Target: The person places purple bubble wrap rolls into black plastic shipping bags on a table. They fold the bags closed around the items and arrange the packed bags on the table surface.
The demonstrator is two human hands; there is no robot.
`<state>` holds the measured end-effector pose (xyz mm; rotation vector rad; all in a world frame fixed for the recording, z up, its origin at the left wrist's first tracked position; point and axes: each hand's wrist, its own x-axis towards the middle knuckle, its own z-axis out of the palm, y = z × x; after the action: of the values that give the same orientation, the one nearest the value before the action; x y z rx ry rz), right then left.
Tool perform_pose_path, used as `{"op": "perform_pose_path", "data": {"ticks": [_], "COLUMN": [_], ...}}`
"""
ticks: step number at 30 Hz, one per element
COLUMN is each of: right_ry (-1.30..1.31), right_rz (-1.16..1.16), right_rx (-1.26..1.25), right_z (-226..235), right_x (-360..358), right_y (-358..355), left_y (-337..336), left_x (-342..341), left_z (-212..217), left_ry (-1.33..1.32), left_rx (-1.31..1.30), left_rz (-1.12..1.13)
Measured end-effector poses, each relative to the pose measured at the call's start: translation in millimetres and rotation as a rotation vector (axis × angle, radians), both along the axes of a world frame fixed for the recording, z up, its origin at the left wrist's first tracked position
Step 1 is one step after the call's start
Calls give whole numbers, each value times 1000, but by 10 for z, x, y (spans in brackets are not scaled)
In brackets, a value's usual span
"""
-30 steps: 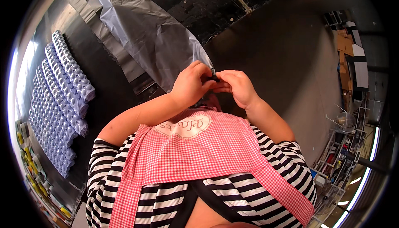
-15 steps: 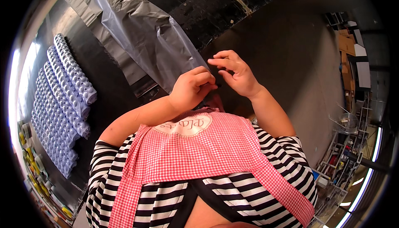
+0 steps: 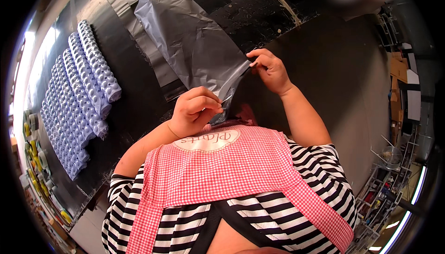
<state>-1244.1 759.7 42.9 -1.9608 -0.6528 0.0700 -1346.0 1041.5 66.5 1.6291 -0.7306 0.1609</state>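
A long, thin grey plastic sheet point(image 3: 192, 36) lies creased over the black table and reaches toward me. I cannot tell whether it is a single layer or a bag. My left hand point(image 3: 194, 110) is closed, pinching the sheet's near edge between thumb and fingers just in front of my apron. Farther off and to the right, my right hand point(image 3: 271, 71) pinches the same edge at its corner. Between the two hands the edge is drawn out at a slant, with a lighter band and a dark fold below it.
Bluish-silver bubbled air-cushion wrap point(image 3: 76, 110) lies in overlapping strips at the left of the black table point(image 3: 134, 110). Rolls of tape point(image 3: 37, 161) line the left rim. Cardboard boxes point(image 3: 397, 80) and wire racks point(image 3: 375, 184) stand at the right, beyond the grey floor point(image 3: 352, 68).
My hands have moved apart, the left one down and left, the right one slightly right. The sheet's near edge now stretches between them. The whole view has shifted a little.
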Motion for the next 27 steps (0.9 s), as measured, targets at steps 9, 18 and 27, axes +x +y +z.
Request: {"op": "perform_pose_path", "data": {"ticks": [9, 18, 27], "right_ry": [593, 470, 311], "right_rz": [14, 94, 323], "right_rx": [501, 443, 383], "right_z": [-236, 174, 728], "right_x": [178, 50, 438], "right_y": [-331, -67, 389], "left_y": [1926, 1744, 1294], "left_x": [-1551, -1849, 1826], "left_z": [-264, -33, -288], "left_ry": [1163, 1334, 44], "left_rx": [-761, 829, 418], "left_rz": [-6, 263, 412]}}
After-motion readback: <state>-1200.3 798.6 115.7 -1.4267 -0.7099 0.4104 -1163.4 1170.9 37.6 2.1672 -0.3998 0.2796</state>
